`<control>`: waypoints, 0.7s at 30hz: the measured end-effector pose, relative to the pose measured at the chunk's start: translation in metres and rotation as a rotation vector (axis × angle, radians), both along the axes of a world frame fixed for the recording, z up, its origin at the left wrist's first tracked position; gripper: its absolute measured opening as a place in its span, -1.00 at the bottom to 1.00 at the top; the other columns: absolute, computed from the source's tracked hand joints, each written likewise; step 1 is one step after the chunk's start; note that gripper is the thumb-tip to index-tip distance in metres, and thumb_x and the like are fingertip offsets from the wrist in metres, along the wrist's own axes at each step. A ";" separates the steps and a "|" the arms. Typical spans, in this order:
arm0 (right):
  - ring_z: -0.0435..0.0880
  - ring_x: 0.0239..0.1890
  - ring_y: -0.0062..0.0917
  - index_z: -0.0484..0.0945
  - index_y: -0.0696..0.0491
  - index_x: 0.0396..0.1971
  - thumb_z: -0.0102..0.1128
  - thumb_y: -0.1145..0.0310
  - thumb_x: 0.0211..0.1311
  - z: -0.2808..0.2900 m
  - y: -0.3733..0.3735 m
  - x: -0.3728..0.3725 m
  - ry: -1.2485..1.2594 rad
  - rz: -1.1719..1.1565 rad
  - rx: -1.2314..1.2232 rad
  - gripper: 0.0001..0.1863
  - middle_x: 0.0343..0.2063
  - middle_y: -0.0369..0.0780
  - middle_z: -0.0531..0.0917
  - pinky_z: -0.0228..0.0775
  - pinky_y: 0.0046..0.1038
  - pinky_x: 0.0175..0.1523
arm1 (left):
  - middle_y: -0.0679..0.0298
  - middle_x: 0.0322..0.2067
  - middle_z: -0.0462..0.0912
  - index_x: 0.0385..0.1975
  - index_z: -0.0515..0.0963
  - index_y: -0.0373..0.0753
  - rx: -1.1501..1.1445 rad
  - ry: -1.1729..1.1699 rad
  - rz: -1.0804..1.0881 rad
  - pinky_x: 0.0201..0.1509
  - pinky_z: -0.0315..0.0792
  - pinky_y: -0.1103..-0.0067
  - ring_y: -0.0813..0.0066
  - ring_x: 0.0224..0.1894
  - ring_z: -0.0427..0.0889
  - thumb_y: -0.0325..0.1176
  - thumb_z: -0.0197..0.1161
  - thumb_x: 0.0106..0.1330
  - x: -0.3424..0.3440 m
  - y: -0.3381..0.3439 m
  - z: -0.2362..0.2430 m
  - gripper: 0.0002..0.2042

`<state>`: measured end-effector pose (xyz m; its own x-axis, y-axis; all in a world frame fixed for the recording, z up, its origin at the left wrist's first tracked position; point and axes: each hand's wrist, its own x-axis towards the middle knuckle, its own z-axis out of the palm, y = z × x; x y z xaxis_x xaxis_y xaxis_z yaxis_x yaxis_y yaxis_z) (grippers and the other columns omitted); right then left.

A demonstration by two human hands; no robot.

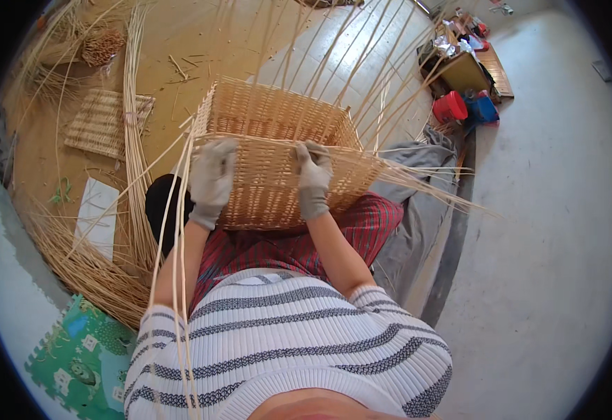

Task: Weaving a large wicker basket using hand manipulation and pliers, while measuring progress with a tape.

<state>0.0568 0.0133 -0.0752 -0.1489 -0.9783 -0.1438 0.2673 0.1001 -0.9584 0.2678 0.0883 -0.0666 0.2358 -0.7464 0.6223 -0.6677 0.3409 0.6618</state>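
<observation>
Pale wicker forms the open, box-shaped basket (264, 183) on the seated person's lap, its near wall turned toward the body; below it spreads red checked cloth (383, 215), and nearer the camera comes a white sweater with dark stripes (288, 325). Both hands wear light grey gloves and stand apart from each other along the near rim; the left hand (212, 175) lies against the wall close to the left corner, somewhat blurred, so that one cannot tell whether its fingers are closed on the weave; the right hand (313, 171) is farther along, its fingers and thumb bent together on the rim. Thin, unwoven strands (428, 187) fan out beyond the right corner; others rise above the basket, and a few long ones run down past the left forearm.

To the left, a tied bundle of canes (131, 129) lies lengthwise on the floor, across one side of a flat woven panel (94, 124); nearer are a white sheet (97, 220), a loose heap of canes (106, 283) and a green patterned mat (78, 357). To the right, grey cloth (414, 227) lies rumpled beside the person; farther off, a red bucket (450, 107) stands just beside a blue container (483, 110).
</observation>
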 end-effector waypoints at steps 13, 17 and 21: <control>0.57 -0.26 -0.52 0.17 -0.03 0.36 -0.08 0.70 0.18 -0.005 -0.028 -0.033 -0.121 -0.092 -0.639 -0.30 -0.14 -0.25 0.55 0.49 -0.44 -0.03 | 0.12 0.07 0.47 0.27 0.37 0.24 0.390 -0.622 0.150 -0.05 0.46 0.32 0.18 -0.14 0.59 -0.50 0.14 0.18 -0.038 -0.033 0.024 -0.38; 0.55 -0.19 -0.61 0.36 0.04 0.21 0.03 0.61 0.32 0.056 -0.045 -0.031 0.816 -0.138 -0.782 -0.54 -0.27 -0.26 0.57 0.46 -0.49 -0.06 | 0.13 0.08 0.46 0.32 0.31 0.20 0.201 -0.496 -0.182 -0.09 0.48 0.30 0.12 -0.24 0.58 -0.47 0.14 0.21 -0.089 -0.042 0.035 -0.37; 0.56 -0.18 -0.59 0.32 0.04 0.30 -0.01 0.70 0.21 0.108 -0.059 -0.028 0.460 -0.028 -0.682 -0.39 -0.23 -0.23 0.59 0.41 -0.51 0.02 | 0.16 0.09 0.39 0.40 0.10 0.29 0.504 -0.604 -0.014 -0.21 0.52 0.29 0.11 -0.34 0.58 -0.50 0.10 0.23 -0.115 -0.051 0.033 -0.27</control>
